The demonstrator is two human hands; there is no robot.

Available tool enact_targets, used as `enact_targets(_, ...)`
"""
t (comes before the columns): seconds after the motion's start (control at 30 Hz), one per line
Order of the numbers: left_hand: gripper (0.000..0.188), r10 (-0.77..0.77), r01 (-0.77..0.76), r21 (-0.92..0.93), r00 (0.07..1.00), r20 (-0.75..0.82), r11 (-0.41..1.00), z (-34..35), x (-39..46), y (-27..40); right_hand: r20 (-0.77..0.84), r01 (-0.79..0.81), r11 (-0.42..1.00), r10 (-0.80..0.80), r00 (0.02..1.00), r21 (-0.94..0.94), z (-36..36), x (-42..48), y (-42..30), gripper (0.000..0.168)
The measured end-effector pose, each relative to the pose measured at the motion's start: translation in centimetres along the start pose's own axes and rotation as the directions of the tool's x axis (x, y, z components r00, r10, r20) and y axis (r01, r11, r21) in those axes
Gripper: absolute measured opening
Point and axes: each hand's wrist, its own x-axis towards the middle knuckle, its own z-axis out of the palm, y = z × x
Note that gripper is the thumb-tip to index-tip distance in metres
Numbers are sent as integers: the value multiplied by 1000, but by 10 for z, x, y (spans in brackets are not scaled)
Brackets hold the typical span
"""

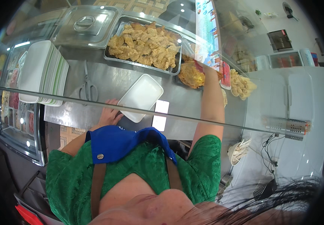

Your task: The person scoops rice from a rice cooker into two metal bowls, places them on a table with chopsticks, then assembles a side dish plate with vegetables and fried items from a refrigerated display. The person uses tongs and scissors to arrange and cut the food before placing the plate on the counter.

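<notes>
My left hand (110, 114) rests on the steel counter with its fingers apart, beside a white rectangular tray (141, 97) that holds nothing. My right arm reaches forward past a large golden fried piece of food (191, 74); the right hand (202, 67) is mostly hidden there, and its grip cannot be made out. A metal pan of breaded fried pieces (145, 46) stands in front of me. Kitchen scissors (88, 87) lie to the left of the white tray, and a lit phone (161, 115) lies to its right.
Stacked white trays (42, 71) stand at the left, near a lidded steel pan (84, 26). Red packaged sticks (225, 75) and pale food pieces (239, 84) sit at the right. A glass edge (190, 117) crosses the view above the counter. A white refrigerator (305, 92) stands farther right.
</notes>
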Motion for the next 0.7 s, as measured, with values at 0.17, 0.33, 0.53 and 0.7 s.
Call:
enact_targets(0.17,43,8,-8,6,1000,2,1000,-8,6,5,-58,29,998,-26,998,54,-9,20,-6,35)
enact_targets(0.33,44,-14,14,21,1000,1,1000,-14,7,9,-44,32,997,-29,999,73,-2,32,-25,35)
enact_targets(0.53,45,-16,16,-13,1000,6,1000,-10,6,4,-74,38,994,-30,997,103,1,37,-29,35)
enact_targets(0.7,44,-5,5,-3,1000,-6,1000,-5,3,0,-72,25,990,-15,997,138,5,26,-24,35)
